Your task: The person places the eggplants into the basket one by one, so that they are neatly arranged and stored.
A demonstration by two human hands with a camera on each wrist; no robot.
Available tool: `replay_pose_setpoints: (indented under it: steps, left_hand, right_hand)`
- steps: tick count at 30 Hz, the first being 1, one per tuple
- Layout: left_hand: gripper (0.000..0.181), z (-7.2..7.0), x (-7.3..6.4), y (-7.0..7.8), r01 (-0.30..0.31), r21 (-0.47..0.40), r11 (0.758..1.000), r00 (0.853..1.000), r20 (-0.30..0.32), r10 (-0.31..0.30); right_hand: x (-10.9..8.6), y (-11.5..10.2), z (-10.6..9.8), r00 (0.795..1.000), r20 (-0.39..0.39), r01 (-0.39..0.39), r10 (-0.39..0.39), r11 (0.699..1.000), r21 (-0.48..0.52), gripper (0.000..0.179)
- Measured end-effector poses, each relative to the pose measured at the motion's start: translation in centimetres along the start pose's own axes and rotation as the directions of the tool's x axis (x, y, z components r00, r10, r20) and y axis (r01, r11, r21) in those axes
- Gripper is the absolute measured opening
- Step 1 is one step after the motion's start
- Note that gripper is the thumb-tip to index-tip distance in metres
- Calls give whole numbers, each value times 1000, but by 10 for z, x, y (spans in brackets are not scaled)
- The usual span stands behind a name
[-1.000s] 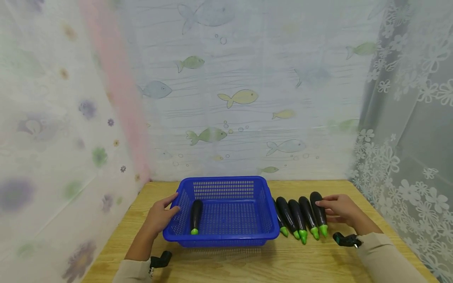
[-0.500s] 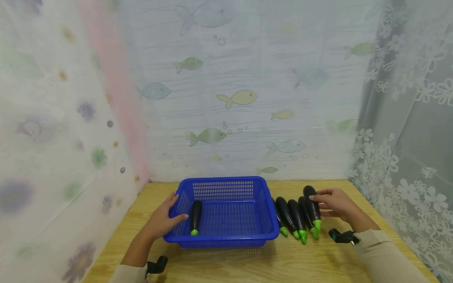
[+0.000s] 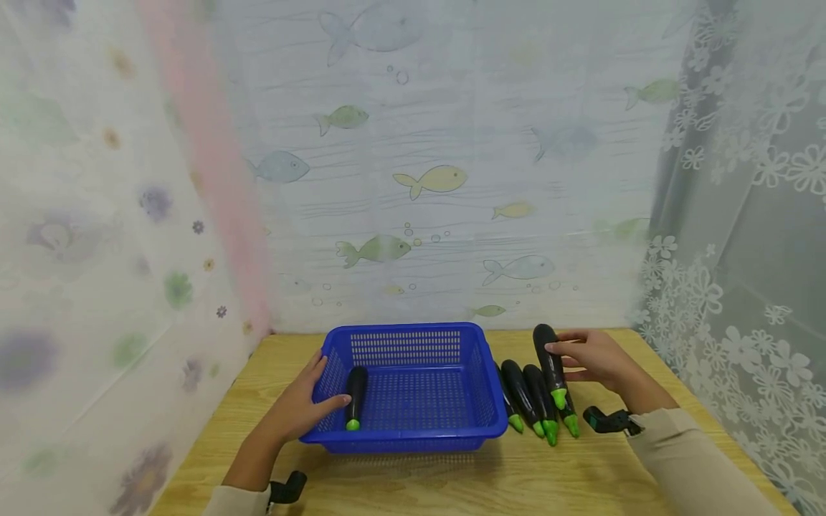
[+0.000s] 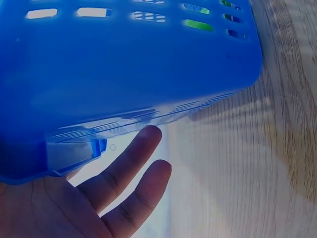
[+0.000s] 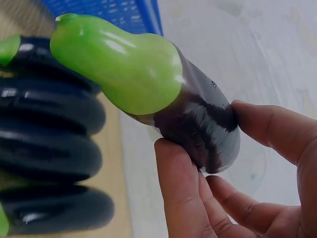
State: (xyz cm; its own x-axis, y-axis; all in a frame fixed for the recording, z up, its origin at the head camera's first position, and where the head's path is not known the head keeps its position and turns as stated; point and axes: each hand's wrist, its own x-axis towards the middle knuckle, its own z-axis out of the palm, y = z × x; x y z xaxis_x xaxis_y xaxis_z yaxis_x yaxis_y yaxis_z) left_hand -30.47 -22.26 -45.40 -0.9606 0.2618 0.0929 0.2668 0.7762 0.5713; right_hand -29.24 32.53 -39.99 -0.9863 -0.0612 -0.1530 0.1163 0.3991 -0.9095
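Note:
My right hand pinches a dark eggplant between thumb and fingers, lifted above the other eggplants. Its green cap points toward the camera in the right wrist view. On the table, just left of it, several more eggplants lie side by side, green ends to the front. My left hand holds the left side of a blue plastic basket, thumb over the rim and fingers along the outer wall. Inside that basket, near its left wall, lies one eggplant.
The basket stands on a wooden table, its right wall close beside the leftmost eggplant. A fish-printed curtain hangs behind the table. Flowered sheets close off the left and right sides.
The right hand has raised the rightmost eggplant off the table and carried it left, over the row. The left thumb has come over the basket rim.

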Motion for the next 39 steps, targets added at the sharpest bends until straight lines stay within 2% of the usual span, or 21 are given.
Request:
replay_pose_setpoints:
  steps: [11,18,26,33,39]
  left_hand:
    - [119,2,-1,1,-9,-9,1000,1000,12,9]
    - [130,3,0,1,14,-18,1000,999,42,-13]
    - [138,0,2,-3,-5,-84,996,995,101,14]
    - [144,-9,0,-3,-29,-168,985,983,175,59]
    - [146,-13,-2,-2,-35,-180,983,977,199,71]
  right_hand:
    - [8,-29,23,1000,11,17,-18,1000,25,79]
    - [16,-40,35,999,31,16,-18,998,57,79]
    - [26,-53,56,999,26,33,-34,998,56,78]
    - [36,-60,84,997,47,51,-56,994,98,74]
    - [43,-66,103,995,75,53,-64,989,137,70]
